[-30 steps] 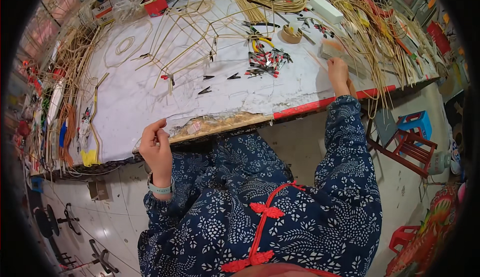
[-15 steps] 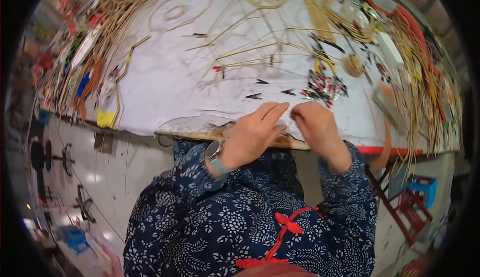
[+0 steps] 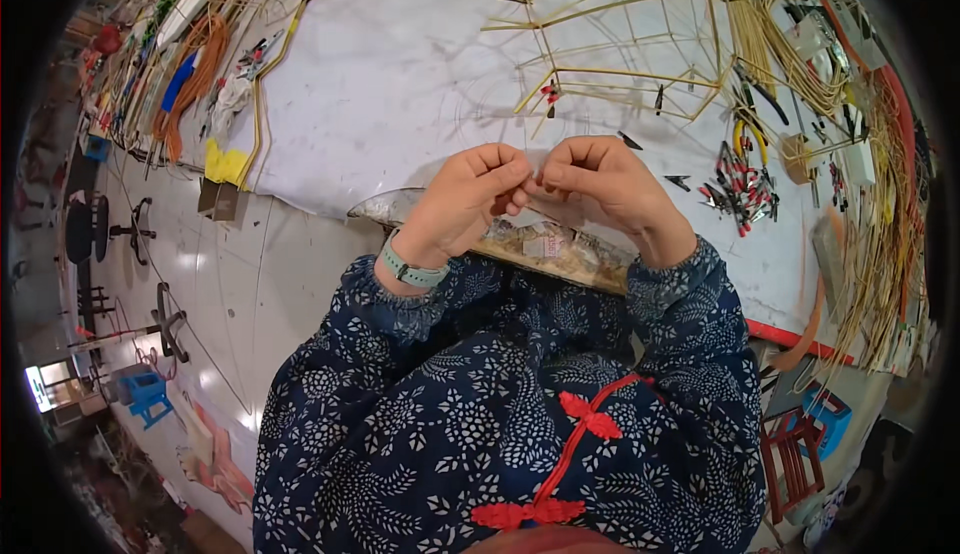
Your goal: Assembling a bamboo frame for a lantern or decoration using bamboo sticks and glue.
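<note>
My left hand point(image 3: 462, 204) and my right hand point(image 3: 600, 186) meet at the near edge of the white-covered table point(image 3: 400, 74), fingertips pinched together. Between them they hold a small pale strip point(image 3: 535, 162), mostly hidden by the fingers. A teal watch sits on my left wrist. Just beyond the hands stands a frame of thin bamboo sticks point(image 3: 620, 64) held by small clips. Under my wrists the table edge point(image 3: 550, 246) is worn and carries paper scraps.
A pile of red and black clips point(image 3: 742, 182) and yellow-handled pliers point(image 3: 740, 136) lie right of the hands. Bundled bamboo strips point(image 3: 880, 194) line the right side, orange strips point(image 3: 190, 84) the far left. A red stool point(image 3: 790, 454) and blue stools point(image 3: 145, 394) stand on the floor.
Both hands have come together from apart at the table edge and lifted a little, now pinching the small strip; my view has swung to the left and closer to the table.
</note>
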`<action>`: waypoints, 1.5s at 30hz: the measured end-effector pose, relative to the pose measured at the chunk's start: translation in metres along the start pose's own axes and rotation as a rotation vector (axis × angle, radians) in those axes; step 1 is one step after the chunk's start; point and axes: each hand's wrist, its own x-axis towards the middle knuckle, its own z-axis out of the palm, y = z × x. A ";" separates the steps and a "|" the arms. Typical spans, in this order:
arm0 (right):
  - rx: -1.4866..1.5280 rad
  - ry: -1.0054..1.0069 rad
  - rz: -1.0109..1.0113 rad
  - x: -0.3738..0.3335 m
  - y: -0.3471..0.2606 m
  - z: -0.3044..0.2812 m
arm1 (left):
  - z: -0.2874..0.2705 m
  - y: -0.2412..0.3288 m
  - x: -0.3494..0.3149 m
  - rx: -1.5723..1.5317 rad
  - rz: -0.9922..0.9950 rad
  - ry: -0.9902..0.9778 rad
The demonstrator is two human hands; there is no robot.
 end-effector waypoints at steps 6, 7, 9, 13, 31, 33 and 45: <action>0.414 -0.125 -0.002 0.002 0.013 -0.004 | 0.008 -0.005 0.006 -0.065 0.088 0.008; 0.418 -0.121 -0.003 -0.001 0.012 -0.003 | 0.010 -0.006 0.006 -0.052 0.135 0.006; 0.446 -0.107 0.044 -0.006 0.009 -0.001 | 0.012 -0.007 0.004 0.004 0.165 0.016; 0.476 -0.110 0.090 -0.012 0.009 -0.002 | 0.020 -0.004 -0.005 0.211 0.277 0.070; -0.438 0.496 -0.413 -0.027 -0.029 0.012 | 0.047 0.038 -0.004 1.411 0.771 0.414; -0.629 0.738 -0.530 -0.023 -0.025 0.005 | 0.039 0.048 0.000 1.309 0.784 0.413; -0.756 1.045 -0.658 0.041 -0.009 0.012 | 0.008 0.050 0.074 0.500 0.422 0.167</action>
